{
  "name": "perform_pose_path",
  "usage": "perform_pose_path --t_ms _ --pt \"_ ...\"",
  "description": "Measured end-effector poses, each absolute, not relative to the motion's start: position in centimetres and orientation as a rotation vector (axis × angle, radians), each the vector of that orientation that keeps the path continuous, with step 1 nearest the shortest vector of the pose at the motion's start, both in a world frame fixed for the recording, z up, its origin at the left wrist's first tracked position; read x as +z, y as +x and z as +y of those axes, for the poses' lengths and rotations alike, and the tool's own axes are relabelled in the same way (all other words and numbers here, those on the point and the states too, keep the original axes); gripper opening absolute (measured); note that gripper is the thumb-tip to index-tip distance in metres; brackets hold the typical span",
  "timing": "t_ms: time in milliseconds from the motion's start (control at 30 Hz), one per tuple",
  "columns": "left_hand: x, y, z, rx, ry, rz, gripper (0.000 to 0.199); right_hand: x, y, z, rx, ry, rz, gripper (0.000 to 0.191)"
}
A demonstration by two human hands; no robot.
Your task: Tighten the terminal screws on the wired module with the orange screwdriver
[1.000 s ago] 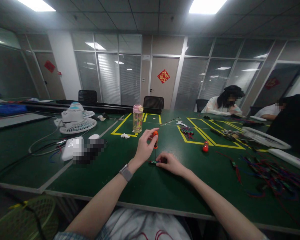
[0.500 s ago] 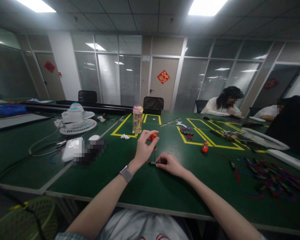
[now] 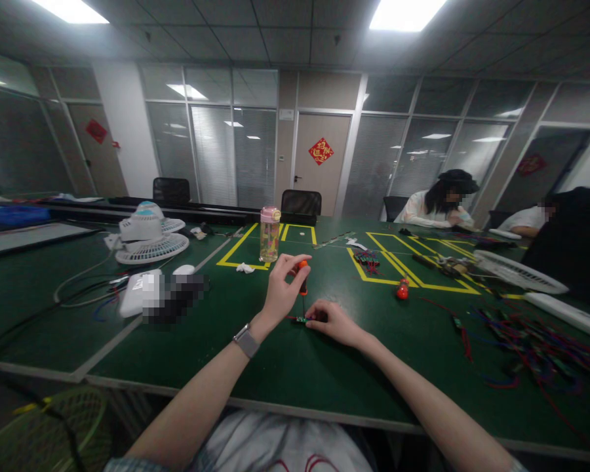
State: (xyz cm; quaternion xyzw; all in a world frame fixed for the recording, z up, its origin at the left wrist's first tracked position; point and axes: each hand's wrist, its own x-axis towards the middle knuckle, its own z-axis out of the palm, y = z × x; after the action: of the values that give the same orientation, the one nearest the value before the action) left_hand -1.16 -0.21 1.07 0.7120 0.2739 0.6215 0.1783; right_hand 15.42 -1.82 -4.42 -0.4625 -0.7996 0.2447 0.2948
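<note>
My left hand [image 3: 284, 286] is closed around the orange and black handle of a screwdriver [image 3: 303, 287], which stands upright. Its thin shaft reaches down to a small green circuit board [image 3: 301, 320] on the table. From the right, my right hand [image 3: 330, 322] pinches the board's end, thumb and fingers together. A red wire shows at the board's left side. Where the screwdriver tip meets the board is too small to make out.
A pink-lidded bottle [image 3: 270, 235] stands beyond my left hand. To the right lie a red gourd-shaped object [image 3: 402, 289] and a pile of wired boards [image 3: 531, 351]. A white fan [image 3: 152, 239] is at left. Two people sit at the far right.
Both hands keep their places on the screwdriver and the board. My left fingers have shifted slightly at the handle's top; the whole view has moved a little.
</note>
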Motion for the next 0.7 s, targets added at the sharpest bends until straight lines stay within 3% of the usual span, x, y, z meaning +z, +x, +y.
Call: perform_pose_path --t_ms 567,700 --pt "1.48 -1.35 -0.35 1.699 2.023 0.721 0.031 -4.58 15.52 -1.73 0.627 -1.207 -2.146 0.007" --pt "1.4 -1.26 -0.36 1.732 2.03 0.737 0.024 -4.51 15.47 -1.76 0.639 -1.214 -2.143 0.007"
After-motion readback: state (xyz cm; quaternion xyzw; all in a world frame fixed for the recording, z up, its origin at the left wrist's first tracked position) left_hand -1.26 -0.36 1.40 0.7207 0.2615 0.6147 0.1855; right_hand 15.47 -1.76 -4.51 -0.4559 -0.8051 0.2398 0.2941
